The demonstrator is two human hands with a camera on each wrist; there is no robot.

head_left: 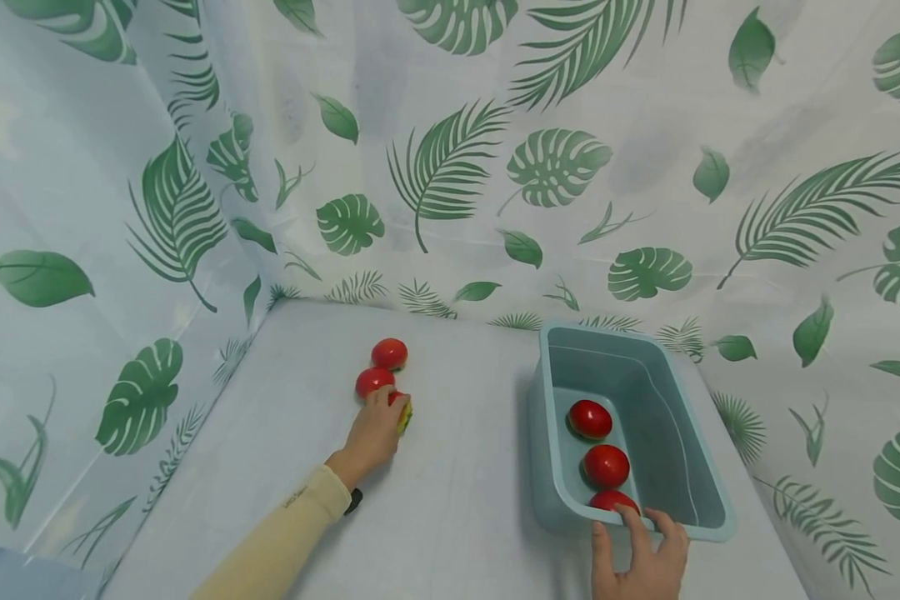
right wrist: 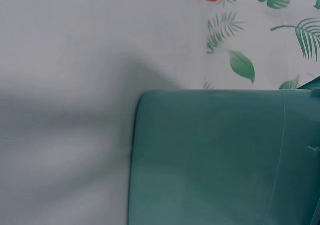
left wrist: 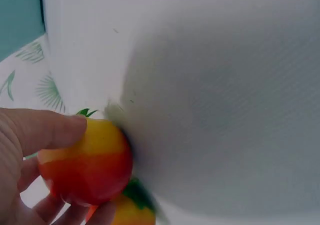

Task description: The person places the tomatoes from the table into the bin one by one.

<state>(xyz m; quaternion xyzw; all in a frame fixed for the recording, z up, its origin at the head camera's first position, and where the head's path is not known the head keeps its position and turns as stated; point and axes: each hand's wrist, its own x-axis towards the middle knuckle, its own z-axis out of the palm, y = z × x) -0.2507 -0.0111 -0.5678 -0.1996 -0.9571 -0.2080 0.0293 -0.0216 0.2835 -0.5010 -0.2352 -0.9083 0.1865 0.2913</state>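
My left hand (head_left: 375, 429) wraps a red-yellow tomato (left wrist: 86, 161) on the table (head_left: 435, 500), left of the teal bin (head_left: 562, 500); two more tomatoes (head_left: 380, 367) sit just beyond it. Right hand (head_left: 641, 562) rests with straight fingers on the bin's near rim. I'd firm the grip and lift straight up before crossing right, so the neighbours don't roll.

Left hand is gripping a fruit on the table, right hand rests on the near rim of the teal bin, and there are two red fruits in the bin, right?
Not quite: the head view shows three red fruits in the teal bin, not two. The left hand does grip a fruit, and the right hand rests on the near rim.
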